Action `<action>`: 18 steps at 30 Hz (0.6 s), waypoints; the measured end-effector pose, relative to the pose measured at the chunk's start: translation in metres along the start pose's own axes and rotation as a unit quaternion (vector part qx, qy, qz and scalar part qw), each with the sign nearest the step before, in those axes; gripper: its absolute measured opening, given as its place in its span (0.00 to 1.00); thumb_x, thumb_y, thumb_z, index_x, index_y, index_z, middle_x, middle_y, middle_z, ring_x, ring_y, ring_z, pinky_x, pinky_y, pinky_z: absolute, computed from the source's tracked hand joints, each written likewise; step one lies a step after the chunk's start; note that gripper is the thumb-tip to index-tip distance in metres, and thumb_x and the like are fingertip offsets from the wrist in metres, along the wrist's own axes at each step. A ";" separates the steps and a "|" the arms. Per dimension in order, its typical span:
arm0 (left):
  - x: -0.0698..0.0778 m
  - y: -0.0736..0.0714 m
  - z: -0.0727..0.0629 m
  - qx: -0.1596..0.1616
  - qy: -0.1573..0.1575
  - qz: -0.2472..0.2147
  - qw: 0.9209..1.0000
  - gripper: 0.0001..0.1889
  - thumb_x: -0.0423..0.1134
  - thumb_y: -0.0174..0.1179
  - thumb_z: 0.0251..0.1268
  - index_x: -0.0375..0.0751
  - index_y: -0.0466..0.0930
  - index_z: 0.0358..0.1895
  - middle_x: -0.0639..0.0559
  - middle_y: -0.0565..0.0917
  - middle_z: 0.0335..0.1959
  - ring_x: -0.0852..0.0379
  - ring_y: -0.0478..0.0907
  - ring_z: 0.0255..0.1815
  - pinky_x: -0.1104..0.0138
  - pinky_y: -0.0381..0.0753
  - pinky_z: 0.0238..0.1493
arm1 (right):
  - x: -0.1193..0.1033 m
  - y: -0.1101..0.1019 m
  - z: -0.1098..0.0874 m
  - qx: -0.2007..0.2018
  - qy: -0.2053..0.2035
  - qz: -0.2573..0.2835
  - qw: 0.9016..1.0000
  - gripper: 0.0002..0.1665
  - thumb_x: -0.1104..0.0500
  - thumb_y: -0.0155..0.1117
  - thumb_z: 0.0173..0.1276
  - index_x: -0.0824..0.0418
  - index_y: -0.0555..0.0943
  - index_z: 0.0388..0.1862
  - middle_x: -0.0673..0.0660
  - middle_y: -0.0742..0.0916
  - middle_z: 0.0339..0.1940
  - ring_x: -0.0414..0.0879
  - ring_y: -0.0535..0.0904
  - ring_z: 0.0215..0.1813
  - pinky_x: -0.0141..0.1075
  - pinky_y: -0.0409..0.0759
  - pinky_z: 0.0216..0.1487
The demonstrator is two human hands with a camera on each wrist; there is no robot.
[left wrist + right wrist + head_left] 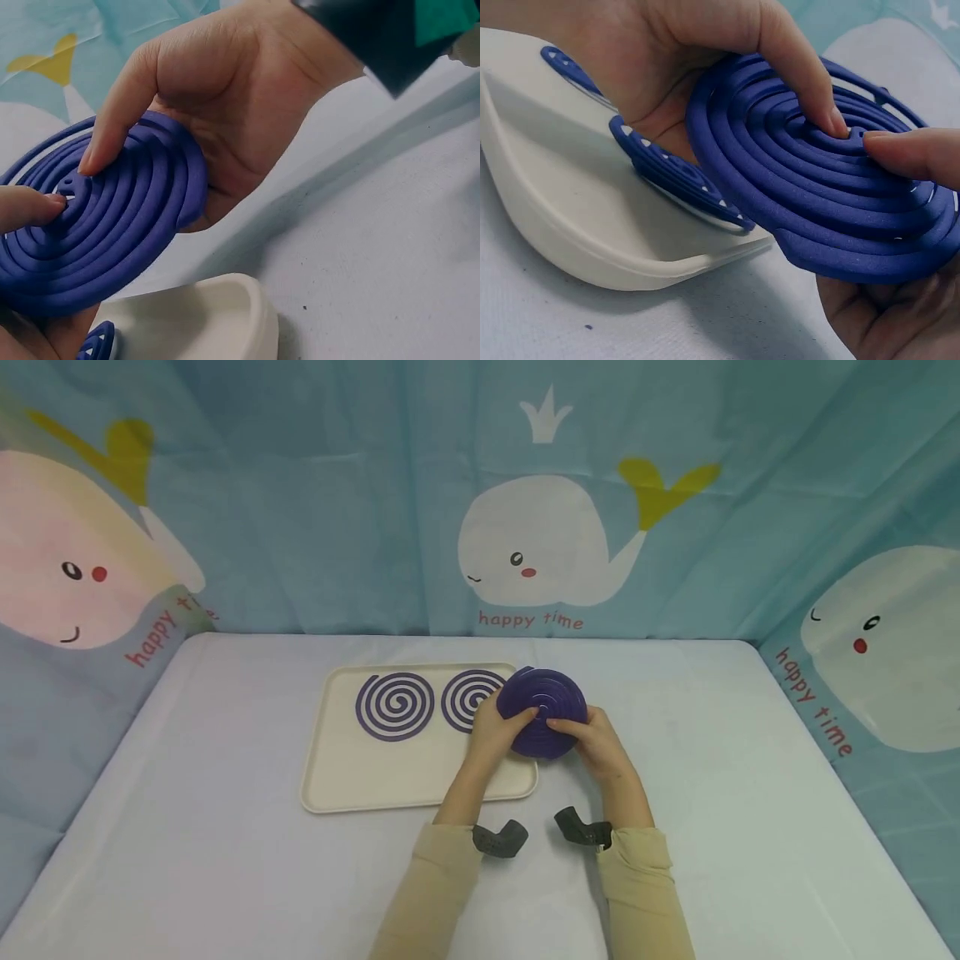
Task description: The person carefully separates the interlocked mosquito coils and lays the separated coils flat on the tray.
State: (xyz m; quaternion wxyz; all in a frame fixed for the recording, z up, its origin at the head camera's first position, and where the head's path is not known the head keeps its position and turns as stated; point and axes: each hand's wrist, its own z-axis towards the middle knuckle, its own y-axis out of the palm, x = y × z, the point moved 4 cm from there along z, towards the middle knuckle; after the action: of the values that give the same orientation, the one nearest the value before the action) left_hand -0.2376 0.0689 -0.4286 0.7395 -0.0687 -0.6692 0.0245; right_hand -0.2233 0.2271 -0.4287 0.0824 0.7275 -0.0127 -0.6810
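Note:
A round, dark purple mosquito coil point(551, 742) with closely packed rings is held above the tray's right end. My left hand point(492, 727) grips its left side, thumb on the face near the centre and the other fingers behind. From the right edge my right hand point(600, 742) holds it the same way. In the right wrist view both thumbtips press by the middle of the coil point(780, 187), almost meeting. Two looser spiral coils lie side by side on the tray: one at left point(398, 702), and another point(476, 700) partly covered by my left hand.
The cream tray point(375, 781) has a low raised rim and rests on a white-covered table point(750, 827). Behind the table hangs a blue curtain point(337, 543) printed with whales. A dark wrist mount point(501, 840) sticks inward from the left sleeve, another point(581, 829) from the right.

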 end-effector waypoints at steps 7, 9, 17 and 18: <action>-0.003 -0.003 0.004 -0.031 -0.012 -0.047 0.998 0.28 0.37 0.66 0.55 0.32 0.73 0.59 0.38 0.79 0.55 0.44 0.74 0.58 0.58 0.71 0.62 | 0.002 0.000 0.004 -0.017 0.017 0.019 1.000 0.15 0.72 0.57 0.59 0.54 0.84 0.34 0.49 0.85 0.39 0.42 0.80 0.46 0.31 0.77 0.51; -0.005 -0.005 0.007 -0.044 -0.025 -0.083 0.995 0.29 0.37 0.66 0.54 0.34 0.71 0.61 0.39 0.77 0.57 0.45 0.73 0.60 0.59 0.69 0.63 | 0.001 0.000 0.006 -0.023 0.020 0.033 0.999 0.16 0.71 0.56 0.60 0.53 0.85 0.33 0.49 0.85 0.40 0.42 0.80 0.47 0.32 0.76 0.52; -0.015 -0.007 0.005 -0.081 -0.083 -0.174 0.978 0.33 0.37 0.65 0.56 0.34 0.66 0.65 0.41 0.73 0.62 0.46 0.68 0.64 0.59 0.64 0.67 | 0.006 0.004 0.005 -0.049 0.043 0.066 0.996 0.18 0.72 0.51 0.64 0.53 0.84 0.34 0.50 0.85 0.40 0.42 0.80 0.47 0.32 0.75 0.54; -0.015 -0.007 0.004 -0.086 -0.087 -0.180 0.976 0.32 0.37 0.64 0.57 0.34 0.65 0.65 0.40 0.73 0.62 0.46 0.68 0.64 0.59 0.64 0.67 | 0.008 0.004 0.004 -0.046 0.048 0.073 0.995 0.19 0.73 0.50 0.64 0.54 0.84 0.34 0.50 0.85 0.40 0.42 0.80 0.47 0.32 0.75 0.54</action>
State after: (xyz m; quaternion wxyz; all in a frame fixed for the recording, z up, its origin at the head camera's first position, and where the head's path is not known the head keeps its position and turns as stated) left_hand -0.2432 0.0600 -0.4424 0.6620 -0.0076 -0.7320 -0.1607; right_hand -0.2264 0.2221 -0.4359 0.1655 0.7518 -0.0309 -0.6376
